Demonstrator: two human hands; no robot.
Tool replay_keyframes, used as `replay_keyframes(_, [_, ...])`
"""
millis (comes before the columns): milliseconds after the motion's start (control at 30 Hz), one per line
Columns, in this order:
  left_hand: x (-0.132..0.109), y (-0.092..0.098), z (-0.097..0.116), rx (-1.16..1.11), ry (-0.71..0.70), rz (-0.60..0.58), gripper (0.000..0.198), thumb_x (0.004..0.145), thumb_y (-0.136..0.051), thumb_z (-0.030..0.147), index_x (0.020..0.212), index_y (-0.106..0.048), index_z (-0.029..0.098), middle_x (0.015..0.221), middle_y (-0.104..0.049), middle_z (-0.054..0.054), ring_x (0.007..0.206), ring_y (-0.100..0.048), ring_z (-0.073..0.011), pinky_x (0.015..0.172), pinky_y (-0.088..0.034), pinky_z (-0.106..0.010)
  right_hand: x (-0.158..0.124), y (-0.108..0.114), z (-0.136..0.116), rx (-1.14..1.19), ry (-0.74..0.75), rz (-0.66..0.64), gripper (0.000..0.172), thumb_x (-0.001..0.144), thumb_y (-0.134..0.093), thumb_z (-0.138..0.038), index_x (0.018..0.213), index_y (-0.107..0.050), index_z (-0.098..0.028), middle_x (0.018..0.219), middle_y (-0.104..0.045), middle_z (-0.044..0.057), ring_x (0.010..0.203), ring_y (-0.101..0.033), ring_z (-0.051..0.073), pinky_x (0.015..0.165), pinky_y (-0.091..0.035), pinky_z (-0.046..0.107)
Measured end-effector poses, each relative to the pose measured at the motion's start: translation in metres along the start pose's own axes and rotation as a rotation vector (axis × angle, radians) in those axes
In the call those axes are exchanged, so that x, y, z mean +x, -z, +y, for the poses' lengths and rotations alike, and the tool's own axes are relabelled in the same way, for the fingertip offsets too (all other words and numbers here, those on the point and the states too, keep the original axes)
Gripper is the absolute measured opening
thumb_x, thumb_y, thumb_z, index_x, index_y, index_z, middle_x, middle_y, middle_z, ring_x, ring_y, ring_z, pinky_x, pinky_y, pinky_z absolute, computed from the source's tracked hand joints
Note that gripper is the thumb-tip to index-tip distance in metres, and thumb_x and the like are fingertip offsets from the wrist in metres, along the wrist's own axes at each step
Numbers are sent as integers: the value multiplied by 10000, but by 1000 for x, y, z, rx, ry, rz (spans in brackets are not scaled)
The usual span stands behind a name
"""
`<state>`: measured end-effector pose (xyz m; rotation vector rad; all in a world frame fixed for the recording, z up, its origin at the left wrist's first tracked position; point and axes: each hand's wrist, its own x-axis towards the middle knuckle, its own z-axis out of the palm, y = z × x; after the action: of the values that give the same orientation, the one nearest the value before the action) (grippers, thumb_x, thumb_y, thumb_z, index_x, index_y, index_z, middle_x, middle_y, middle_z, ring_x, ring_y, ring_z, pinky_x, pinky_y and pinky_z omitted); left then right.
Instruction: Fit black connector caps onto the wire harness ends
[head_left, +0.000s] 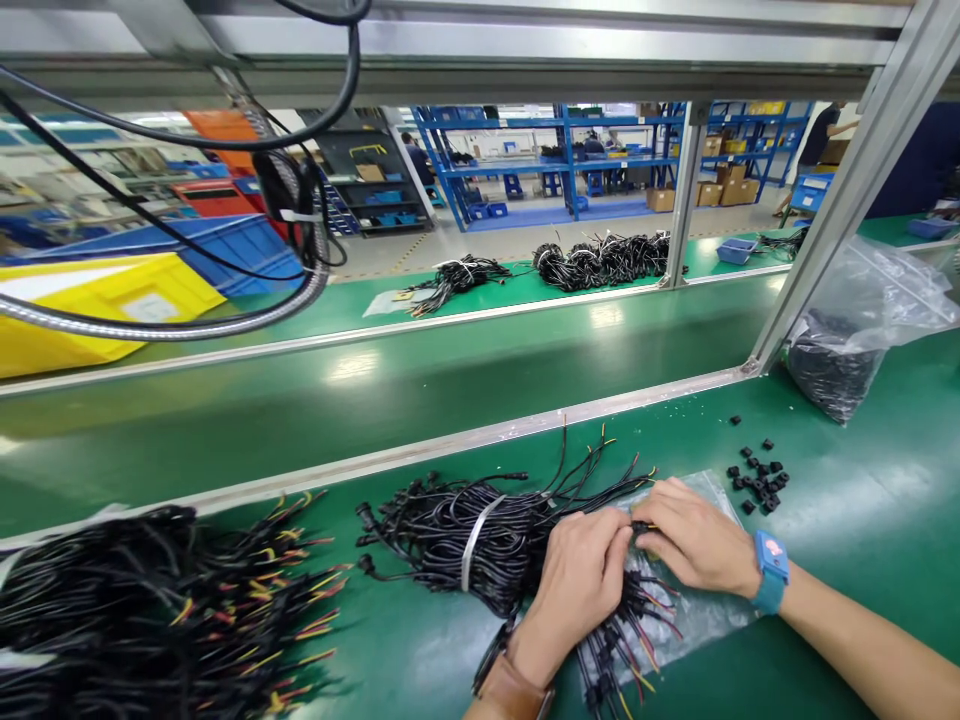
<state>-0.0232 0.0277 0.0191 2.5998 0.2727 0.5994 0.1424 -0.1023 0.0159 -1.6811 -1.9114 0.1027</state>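
My left hand and my right hand meet over a bundle of black cables tied with a white band, lying on the green bench. Both hands have their fingers curled and pinched on a cable end with a small black connector between them. Coloured wire tips stick out of the cables under my hands, which rest on a clear plastic bag. My right wrist carries a blue strap; my left wrist wears a brown band.
A big heap of black cables with red and yellow tips lies at the left. Several loose black connectors sit right of my hands. A plastic bag of black parts leans by an aluminium post. A green conveyor runs behind.
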Motion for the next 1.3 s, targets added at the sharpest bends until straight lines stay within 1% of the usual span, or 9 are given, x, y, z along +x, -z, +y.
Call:
replay_keyframes(133, [3,4,0,98,-32,-32,182,1003,-417,187,877,-547,212,803,-626,-21,741,-554,-188,720,-367,-330,0,1,1,-13,12,15,157,1053,-420,-223,1101,-558,-166,928,-633,89,864,-525,237,795,-420,390])
replay_keyframes(267, [3,3,-1,201,-59,-51,231,977,-410,127,795,-526,210,743,-600,-19,722,-537,-194,712,-351,-342,0,0,0,-19,-7,21,151,1045,-430,-220,1091,-564,-166,910,-629,85,862,-523,237,781,-411,389])
replay_keyframes(500, [-1,-7,-4,155,-25,31,218,890,-444,68,752,-532,212,662,-608,-3,620,-538,-173,640,-313,-333,-2,-8,-5,7,-40,31,151,1039,-424,-213,1048,-569,-172,910,-617,81,849,-511,235,778,-399,389])
replay_keyframes(733, [-2,-9,-3,152,-26,52,221,864,-449,63,721,-523,215,643,-607,-3,608,-541,-174,632,-306,-326,-1,-11,-7,6,-35,48,176,1043,-395,-198,1011,-566,-171,886,-607,83,831,-500,236,768,-407,384])
replay_keyframes(933, [-4,-15,-4,161,-19,53,229,844,-440,42,706,-505,214,639,-597,-5,611,-543,-177,643,-307,-331,-1,-21,-8,-18,-38,48,180,1046,-411,-207,969,-571,-179,876,-605,81,826,-502,237,770,-401,384])
replay_keyframes(1033, [-3,-15,-4,185,-12,45,230,864,-440,49,717,-510,212,650,-595,-8,622,-543,-182,647,-312,-338,0,-22,-7,-12,-54,61,187,1049,-416,-214,969,-580,-175,874,-615,83,830,-513,238,773,-401,388])
replay_keyframes(1133, [-1,-10,-2,198,-10,24,230,907,-436,62,764,-540,209,686,-606,-13,651,-545,-183,656,-327,-337,1,-17,-4,18,-73,77,167,1049,-442,-224,999,-594,-177,877,-630,76,846,-532,235,787,-401,389])
replay_keyframes(1233, [2,-4,0,187,-13,6,199,961,-435,109,866,-581,205,769,-632,-27,737,-557,-196,711,-369,-339,2,-11,-1,43,-80,89,128,1042,-490,-244,1034,-604,-187,889,-646,66,863,-546,231,808,-403,391])
replay_keyframes(1300, [3,-2,-1,169,-13,8,189,979,-433,132,892,-586,201,803,-637,-34,773,-555,-200,740,-386,-344,1,-9,1,45,-84,91,117,1039,-502,-244,1045,-605,-187,894,-649,63,866,-546,229,808,-402,392])
